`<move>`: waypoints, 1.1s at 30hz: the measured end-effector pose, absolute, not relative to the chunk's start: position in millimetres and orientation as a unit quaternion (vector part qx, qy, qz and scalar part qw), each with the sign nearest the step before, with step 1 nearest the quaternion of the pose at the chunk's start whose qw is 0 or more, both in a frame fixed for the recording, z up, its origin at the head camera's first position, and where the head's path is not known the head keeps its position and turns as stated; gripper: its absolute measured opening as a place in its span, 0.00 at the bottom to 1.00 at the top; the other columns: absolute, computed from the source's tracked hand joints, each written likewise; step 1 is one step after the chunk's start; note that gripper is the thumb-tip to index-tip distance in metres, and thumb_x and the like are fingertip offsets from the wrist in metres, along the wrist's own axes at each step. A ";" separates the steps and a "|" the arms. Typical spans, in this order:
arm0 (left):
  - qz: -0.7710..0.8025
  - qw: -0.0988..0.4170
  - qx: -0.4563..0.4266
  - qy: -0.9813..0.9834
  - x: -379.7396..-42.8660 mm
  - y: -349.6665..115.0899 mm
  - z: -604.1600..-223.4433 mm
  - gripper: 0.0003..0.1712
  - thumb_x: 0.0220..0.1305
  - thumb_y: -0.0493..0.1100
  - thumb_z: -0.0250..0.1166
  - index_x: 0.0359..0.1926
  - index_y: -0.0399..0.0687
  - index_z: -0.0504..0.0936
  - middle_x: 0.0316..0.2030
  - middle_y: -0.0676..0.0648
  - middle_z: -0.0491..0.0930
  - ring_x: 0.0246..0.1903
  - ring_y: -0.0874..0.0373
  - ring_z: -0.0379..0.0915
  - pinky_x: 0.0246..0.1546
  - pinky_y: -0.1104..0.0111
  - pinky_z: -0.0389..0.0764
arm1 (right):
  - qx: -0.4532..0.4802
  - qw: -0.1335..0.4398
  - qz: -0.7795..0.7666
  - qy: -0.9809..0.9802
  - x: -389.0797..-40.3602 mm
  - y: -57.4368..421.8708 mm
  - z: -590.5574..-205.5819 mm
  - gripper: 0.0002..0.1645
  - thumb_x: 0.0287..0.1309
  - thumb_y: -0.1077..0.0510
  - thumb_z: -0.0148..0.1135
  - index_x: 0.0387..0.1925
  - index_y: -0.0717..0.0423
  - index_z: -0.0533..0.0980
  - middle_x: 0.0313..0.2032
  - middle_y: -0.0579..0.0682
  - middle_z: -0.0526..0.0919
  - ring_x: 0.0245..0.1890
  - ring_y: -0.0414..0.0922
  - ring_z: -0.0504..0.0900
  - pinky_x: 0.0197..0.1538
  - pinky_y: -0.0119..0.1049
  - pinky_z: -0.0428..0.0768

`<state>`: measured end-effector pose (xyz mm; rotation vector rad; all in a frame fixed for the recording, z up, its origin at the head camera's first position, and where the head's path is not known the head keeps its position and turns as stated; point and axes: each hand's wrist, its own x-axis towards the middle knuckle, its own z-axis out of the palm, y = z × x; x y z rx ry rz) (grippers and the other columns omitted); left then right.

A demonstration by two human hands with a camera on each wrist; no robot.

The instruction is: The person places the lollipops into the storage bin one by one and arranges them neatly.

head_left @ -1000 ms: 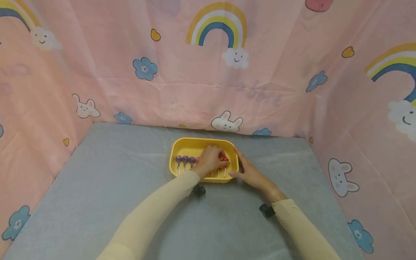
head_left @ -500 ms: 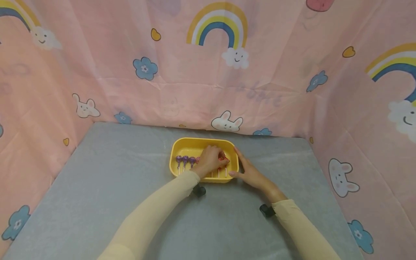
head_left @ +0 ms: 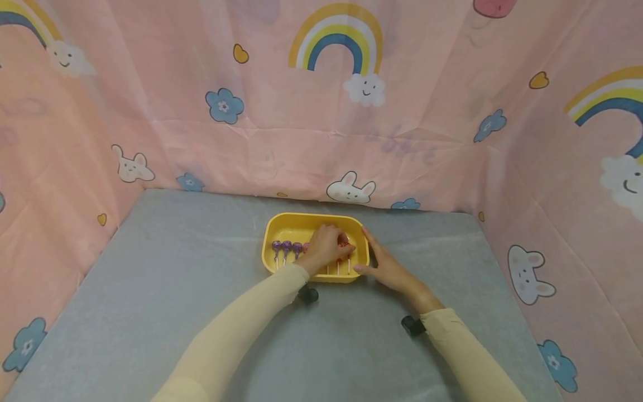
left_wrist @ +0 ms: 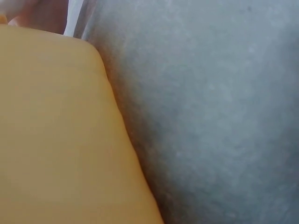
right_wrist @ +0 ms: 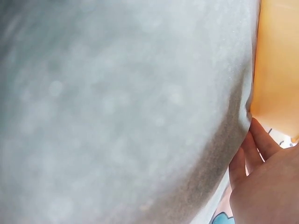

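Observation:
In the head view, a yellow tray holds a row of lollipops. Three purple lollipops lie at its left, and a pink lollipop peeks out beside my left hand. That hand reaches into the tray, its fingers curled on a red lollipop near the right end; the pinch itself is partly hidden. White sticks point toward me. My right hand rests against the tray's right end, thumb at the near corner, fingers at the far one. In the right wrist view its straight fingers touch the outer wall.
The tray stands on a grey cloth-covered table, near its back edge. A pink curtain printed with rainbows, rabbits and flowers encloses the table at the back and both sides. The tray's outer wall fills much of the left wrist view.
Near the right end of the row, my left fingertips have shifted very slightly over the red lollipops. The tray and my right hand look unmoved.

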<state>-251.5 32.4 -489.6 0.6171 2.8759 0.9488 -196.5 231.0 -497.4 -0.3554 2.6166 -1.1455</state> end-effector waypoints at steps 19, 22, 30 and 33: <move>0.410 0.075 0.199 0.887 -251.6 12.5 -462.1 0.16 0.67 0.54 0.64 0.45 0.49 0.86 0.45 0.50 0.85 0.46 0.56 0.79 0.57 0.61 0.81 | -0.122 0.157 -0.392 0.898 -197.2 229.8 -487.9 0.61 0.60 0.40 0.66 0.78 0.29 0.33 0.80 0.54 0.41 0.79 0.60 0.43 0.76 0.67 0.47; 0.431 0.076 0.200 0.877 -245.7 -1.7 -447.7 0.16 0.68 0.53 0.63 0.48 0.49 0.84 0.48 0.49 0.84 0.51 0.53 0.78 0.61 0.58 0.78 | -0.117 0.179 -0.407 0.888 -196.7 231.7 -483.2 0.60 0.62 0.43 0.65 0.78 0.30 0.32 0.80 0.56 0.41 0.79 0.61 0.44 0.76 0.67 0.47; 0.370 -0.003 0.220 0.903 -234.6 -58.9 -414.0 0.17 0.67 0.53 0.64 0.50 0.49 0.83 0.51 0.47 0.80 0.56 0.48 0.69 0.60 0.54 0.75 | -0.115 0.168 -0.398 0.894 -197.0 242.3 -472.7 0.59 0.64 0.45 0.63 0.78 0.33 0.31 0.71 0.61 0.63 0.70 0.60 0.63 0.72 0.64 0.62; 0.331 -0.036 0.228 0.915 -233.6 -85.2 -411.3 0.19 0.66 0.53 0.64 0.52 0.48 0.82 0.53 0.45 0.79 0.58 0.48 0.69 0.61 0.53 0.75 | -0.114 0.142 -0.364 0.913 -196.2 245.5 -468.5 0.61 0.61 0.41 0.66 0.77 0.28 0.32 0.73 0.59 0.61 0.72 0.61 0.61 0.71 0.67 0.61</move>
